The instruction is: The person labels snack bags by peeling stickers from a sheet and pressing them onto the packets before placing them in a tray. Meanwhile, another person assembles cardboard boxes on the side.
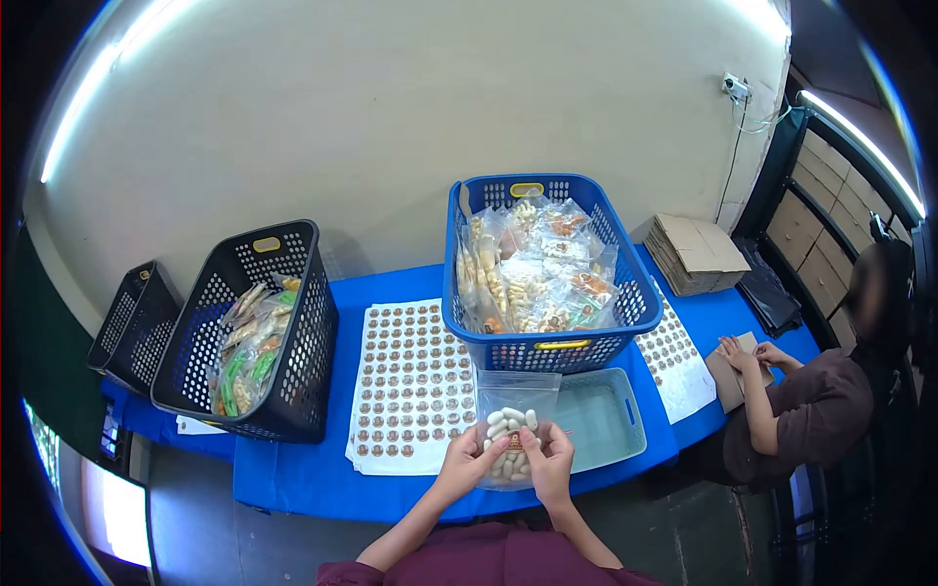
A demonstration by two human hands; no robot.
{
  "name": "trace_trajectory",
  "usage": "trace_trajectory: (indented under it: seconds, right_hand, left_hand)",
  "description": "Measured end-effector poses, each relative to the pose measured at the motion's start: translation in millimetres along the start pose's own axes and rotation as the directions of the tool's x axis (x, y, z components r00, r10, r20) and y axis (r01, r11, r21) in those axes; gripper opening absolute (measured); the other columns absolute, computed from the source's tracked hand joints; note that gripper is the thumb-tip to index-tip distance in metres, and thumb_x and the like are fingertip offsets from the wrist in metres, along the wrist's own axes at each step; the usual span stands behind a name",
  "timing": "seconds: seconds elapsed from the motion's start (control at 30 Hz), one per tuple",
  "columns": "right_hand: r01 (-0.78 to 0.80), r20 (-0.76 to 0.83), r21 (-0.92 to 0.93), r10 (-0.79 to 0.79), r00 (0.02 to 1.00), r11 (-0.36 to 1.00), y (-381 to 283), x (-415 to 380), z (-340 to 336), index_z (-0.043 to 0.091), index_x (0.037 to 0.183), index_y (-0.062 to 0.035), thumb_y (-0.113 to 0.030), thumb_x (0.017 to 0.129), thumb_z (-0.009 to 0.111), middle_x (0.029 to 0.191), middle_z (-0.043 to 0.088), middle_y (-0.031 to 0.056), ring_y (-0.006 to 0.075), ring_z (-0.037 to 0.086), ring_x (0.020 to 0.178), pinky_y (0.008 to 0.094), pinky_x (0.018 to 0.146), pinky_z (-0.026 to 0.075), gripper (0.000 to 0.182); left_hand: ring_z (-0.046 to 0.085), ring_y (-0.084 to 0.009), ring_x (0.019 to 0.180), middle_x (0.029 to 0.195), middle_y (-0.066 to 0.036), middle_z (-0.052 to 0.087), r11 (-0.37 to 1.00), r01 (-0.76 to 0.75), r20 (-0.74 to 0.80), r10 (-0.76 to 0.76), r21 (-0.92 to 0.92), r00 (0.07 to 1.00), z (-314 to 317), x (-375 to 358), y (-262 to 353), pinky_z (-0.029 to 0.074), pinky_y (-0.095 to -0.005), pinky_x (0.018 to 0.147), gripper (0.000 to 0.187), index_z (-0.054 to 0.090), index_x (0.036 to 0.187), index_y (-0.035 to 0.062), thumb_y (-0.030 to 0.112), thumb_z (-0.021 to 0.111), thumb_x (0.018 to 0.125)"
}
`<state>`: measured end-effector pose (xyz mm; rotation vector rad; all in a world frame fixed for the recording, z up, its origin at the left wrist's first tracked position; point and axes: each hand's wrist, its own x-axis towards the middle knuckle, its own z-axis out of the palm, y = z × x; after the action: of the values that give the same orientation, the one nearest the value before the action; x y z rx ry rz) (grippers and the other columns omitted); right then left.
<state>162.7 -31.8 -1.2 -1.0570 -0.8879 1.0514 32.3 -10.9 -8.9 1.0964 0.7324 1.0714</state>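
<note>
Between both hands is a clear zip bag (515,398) of white, oval, candy-like pieces, held up over the table's front edge. My left hand (469,459) grips its left side, and my right hand (549,461) grips the right side. Both thumbs press on a small round brown sticker (515,444) on the bag's front. Just behind the bag lies a sheet of round stickers (410,381), in rows on white paper. A pale green plastic tray (611,415) sits to the right, partly hidden by the bag and my right hand.
A blue basket (552,354) full of filled bags stands behind the tray. Black baskets (318,361) stand at left, the larger holding bags. Another sticker sheet (679,371), flattened cardboard boxes (696,254) and black plastic (767,288) lie right, near a co-worker (811,410) handling cardboard.
</note>
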Motion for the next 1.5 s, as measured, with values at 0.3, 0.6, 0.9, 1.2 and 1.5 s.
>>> trace_trajectory:
  seconds: [0.3,0.6,0.9,1.2,1.5]
  right_hand:
    - [-0.105,0.128,0.123,0.089,0.988,0.987,-3.6,10.9,-5.5,0.051,0.093,0.0006,-0.006,0.076,0.066,0.086,0.059,0.0057,0.0086,0.057,0.076,0.0204,0.066,0.047,0.024]
    - [-0.124,0.039,0.185,0.119,0.992,0.975,7.6,16.9,-1.2,0.052,0.094,0.0021,-0.001,0.074,0.066,0.088,0.06,0.0071,0.011,0.058,0.078,0.0225,0.069,0.048,0.024]
    - [-0.248,0.201,0.283,0.196,0.96,0.926,6.2,26.8,-5.2,0.054,0.09,-0.0005,-0.007,0.078,0.064,0.086,0.06,0.0051,0.0089,0.057,0.078,0.0222,0.069,0.047,0.017]
    - [-0.102,0.088,0.115,0.092,0.992,0.988,12.3,13.6,18.4,0.054,0.094,0.0008,-0.004,0.079,0.061,0.085,0.059,0.0041,0.0067,0.055,0.075,0.0209,0.068,0.045,0.017]
    - [-0.056,0.018,0.032,0.055,0.998,0.998,18.0,16.6,13.8,0.055,0.09,0.0011,-0.008,0.081,0.06,0.079,0.059,0.0023,0.0053,0.054,0.068,0.0185,0.06,0.043,0.013]
  left_hand:
    - [0.053,-0.012,0.096,0.109,-0.01,0.054,0.982,0.01,0.057,-0.021,0.191,0.998,0.9,-3.9,10.6,0.045,-0.0257,0.081,0.046,0.04,0.119,-0.0027,0.013,0.061,0.081]
    - [0.052,-0.0124,0.097,0.106,-0.009,0.056,0.914,-0.032,0.027,0.023,0.404,0.999,3.2,-4.6,15.3,0.043,-0.026,0.081,0.048,0.041,0.12,-0.0021,0.015,0.062,0.08]
    - [0.05,-0.0122,0.1,0.111,-0.011,0.052,1.0,0.016,0.05,-0.016,0.014,0.999,-13.9,-4.8,-3.5,0.043,-0.0251,0.083,0.046,0.037,0.122,-0.0054,0.009,0.057,0.084]
    - [0.055,-0.0091,0.089,0.1,-0.007,0.058,1.0,-0.001,-0.177,-0.003,-0.022,0.984,-13.6,3.7,-5.1,0.046,-0.0215,0.076,0.035,0.048,0.111,-0.0041,0.012,0.059,0.083]
    - [0.055,-0.0076,0.085,0.097,-0.005,0.059,0.996,0.067,-0.08,-0.062,0.053,0.995,-15.7,4.0,8.8,0.046,-0.0208,0.072,0.032,0.05,0.11,-0.003,0.014,0.057,0.084]
